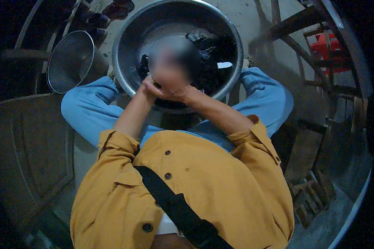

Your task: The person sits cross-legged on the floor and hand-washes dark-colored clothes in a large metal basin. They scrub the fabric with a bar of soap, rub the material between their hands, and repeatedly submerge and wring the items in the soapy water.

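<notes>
A wide metal basin [131, 37] stands between my knees. Both my hands are together over its near side. My left hand [152, 87] is at the left, its wrist bent inward. My right hand [179, 92] meets it from the right. A round blurred patch covers most of the fingers and whatever is between them, so their grip cannot be made out. Dark, glossy, crumpled material [220, 47] lies in the basin's right half, with a greyish lump [200, 35] at its far end. A short white flat piece [224, 65] rests on the dark material near the right wall.
A metal bucket [70, 62] stands left of the basin. Brown wooden panelling [41, 141] is at my left. Wooden framework [299, 25] rises at the right, with a red object [326, 47] behind it. A slatted wooden piece [311, 197] is at lower right.
</notes>
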A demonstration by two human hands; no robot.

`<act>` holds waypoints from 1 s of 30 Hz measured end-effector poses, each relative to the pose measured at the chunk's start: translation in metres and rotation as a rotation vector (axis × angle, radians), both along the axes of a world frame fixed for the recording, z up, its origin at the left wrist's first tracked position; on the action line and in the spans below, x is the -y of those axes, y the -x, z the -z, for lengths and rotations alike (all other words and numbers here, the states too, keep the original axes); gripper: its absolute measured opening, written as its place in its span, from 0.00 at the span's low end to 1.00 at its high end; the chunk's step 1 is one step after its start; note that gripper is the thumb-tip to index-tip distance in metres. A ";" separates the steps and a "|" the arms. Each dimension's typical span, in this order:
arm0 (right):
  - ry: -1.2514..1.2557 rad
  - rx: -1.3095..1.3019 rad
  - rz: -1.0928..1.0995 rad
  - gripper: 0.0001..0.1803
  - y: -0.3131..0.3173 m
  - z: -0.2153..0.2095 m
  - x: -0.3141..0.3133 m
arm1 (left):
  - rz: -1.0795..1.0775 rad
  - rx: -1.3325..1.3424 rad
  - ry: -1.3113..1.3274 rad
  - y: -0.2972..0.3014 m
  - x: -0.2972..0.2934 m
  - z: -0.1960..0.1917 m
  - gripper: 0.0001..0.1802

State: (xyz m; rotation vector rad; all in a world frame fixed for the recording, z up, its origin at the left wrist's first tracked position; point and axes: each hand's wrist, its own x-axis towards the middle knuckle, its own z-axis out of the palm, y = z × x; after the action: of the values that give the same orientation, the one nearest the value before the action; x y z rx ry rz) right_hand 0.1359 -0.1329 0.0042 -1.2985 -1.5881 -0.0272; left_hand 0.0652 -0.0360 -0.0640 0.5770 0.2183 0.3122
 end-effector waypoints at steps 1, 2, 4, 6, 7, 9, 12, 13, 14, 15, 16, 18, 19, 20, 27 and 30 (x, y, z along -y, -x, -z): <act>0.050 0.014 -0.021 0.10 -0.001 0.029 -0.003 | 0.034 0.024 -0.005 -0.001 0.007 0.003 0.14; 0.022 0.000 0.028 0.10 -0.014 0.046 -0.013 | 0.068 0.045 -0.006 -0.002 0.013 0.006 0.13; 0.024 0.033 0.163 0.08 -0.037 0.067 -0.021 | -0.244 -0.417 -0.323 -0.016 0.059 -0.031 0.15; 0.071 0.145 0.271 0.07 -0.046 0.062 -0.024 | -0.171 -0.320 -0.163 -0.012 0.039 0.010 0.17; 0.109 0.143 0.263 0.07 -0.047 0.062 -0.023 | -0.101 -0.127 -0.054 0.002 0.022 0.043 0.17; 0.186 0.137 0.257 0.08 -0.046 0.060 -0.024 | 0.050 0.041 0.084 0.006 0.011 0.045 0.17; 0.311 0.120 0.277 0.10 -0.037 0.057 -0.019 | -0.209 -0.592 -0.129 -0.004 0.024 0.004 0.18; 0.184 0.100 0.392 0.10 -0.055 0.078 -0.026 | -0.083 -0.572 -0.035 -0.012 0.030 -0.030 0.21; 0.298 -0.334 0.203 0.10 -0.057 0.061 -0.024 | -0.031 -0.640 -0.412 -0.009 0.024 -0.045 0.23; 0.400 -0.529 0.103 0.11 -0.065 0.060 -0.023 | 0.034 -0.684 -0.793 -0.010 0.019 -0.056 0.25; 0.500 -0.724 -0.001 0.12 -0.071 0.060 -0.024 | 0.100 -0.714 -1.175 -0.009 0.014 -0.059 0.28; 0.481 -0.699 -0.174 0.12 -0.070 0.039 -0.020 | 0.523 -0.782 -1.295 0.000 -0.006 -0.062 0.23; 0.471 -0.687 -0.251 0.12 -0.072 0.031 -0.017 | 0.517 -0.775 -1.349 0.001 -0.011 -0.073 0.21; 0.604 -0.649 -0.317 0.12 -0.075 0.026 -0.012 | 0.509 -0.780 -1.408 0.004 -0.014 -0.083 0.18; 0.862 -0.918 -0.210 0.16 -0.108 0.049 -0.001 | -0.126 -0.548 -0.478 0.030 -0.036 -0.094 0.18; 0.316 -1.383 -0.135 0.11 -0.096 0.014 -0.009 | -0.180 -0.572 -0.424 0.021 -0.026 -0.052 0.30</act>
State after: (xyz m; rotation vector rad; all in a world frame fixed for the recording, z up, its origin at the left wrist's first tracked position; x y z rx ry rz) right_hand 0.2314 -0.1243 -0.0097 -0.9911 -0.4558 1.0171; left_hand 0.0446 -0.0100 -0.0119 1.0657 0.7708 0.3645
